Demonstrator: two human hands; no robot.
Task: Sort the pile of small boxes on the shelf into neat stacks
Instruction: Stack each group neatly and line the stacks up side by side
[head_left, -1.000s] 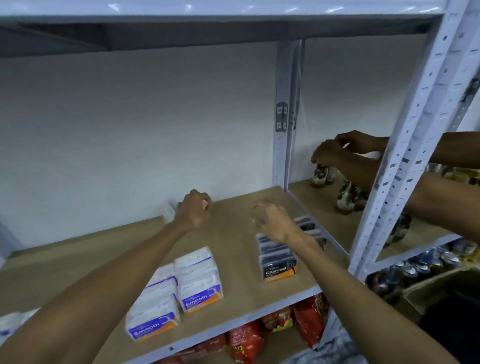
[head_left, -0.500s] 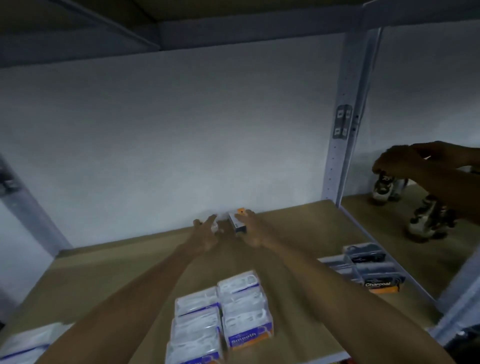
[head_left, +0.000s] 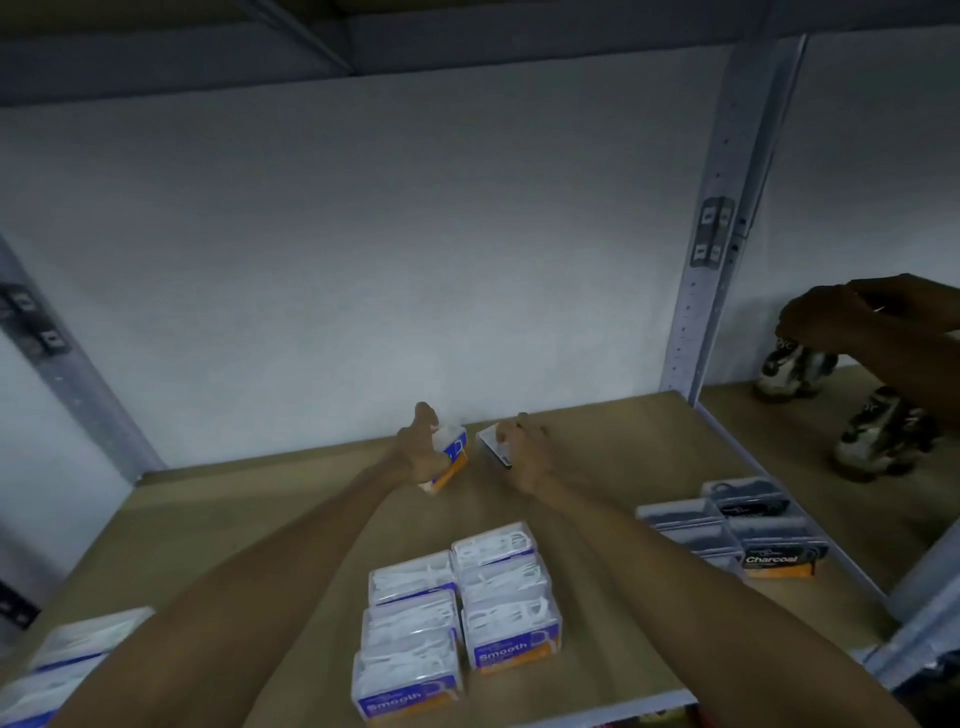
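Far back on the wooden shelf (head_left: 249, 519), near the wall, my left hand (head_left: 418, 449) grips a white "Smooth" box (head_left: 453, 448) with a blue and orange label. Beside it my right hand (head_left: 522, 449) holds a dark box (head_left: 493, 446) tilted on edge. Between my forearms at the front stand two neat rows of white "Smooth" boxes (head_left: 511, 603). To the right lie dark "Charcoal" boxes (head_left: 748, 525) in rows.
More white boxes (head_left: 67, 654) lie blurred at the front left. A metal upright (head_left: 711, 260) divides the shelf from the bay on the right, where another person's hands (head_left: 862, 322) handle camouflage-patterned items (head_left: 878, 431). The shelf's front edge is close below.
My view has moved in closer. My left hand has taken hold of the white box at the back, and my right hand has closed on the dark box beside it.
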